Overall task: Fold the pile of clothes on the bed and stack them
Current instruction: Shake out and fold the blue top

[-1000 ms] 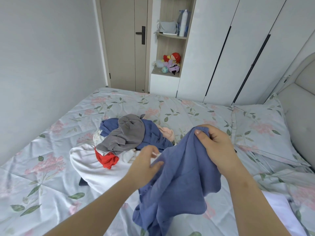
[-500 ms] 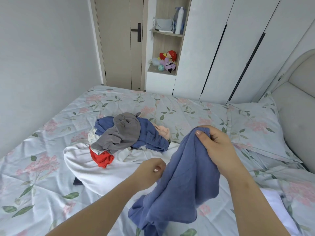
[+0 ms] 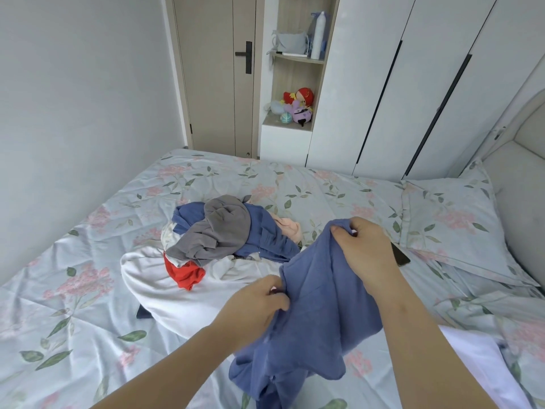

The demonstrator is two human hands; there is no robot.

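A blue garment hangs bunched above the near part of the bed. My right hand grips its top edge, and my left hand pinches its left edge lower down. Behind my hands lies the pile of clothes in the middle of the bed: a grey piece on top, blue pieces under it, a red piece at the front, a pale pink one at the right and a large white garment spread beneath.
The bed has a floral sheet. A matching pillow lies at the right by the padded headboard. A dark flat object shows behind my right wrist. Wardrobe doors, a shelf niche with toys and a door stand beyond.
My left hand slid down and closed on the blue garment's left edge. My right hand kept its grip on the top edge. The garment hangs a little more spread.
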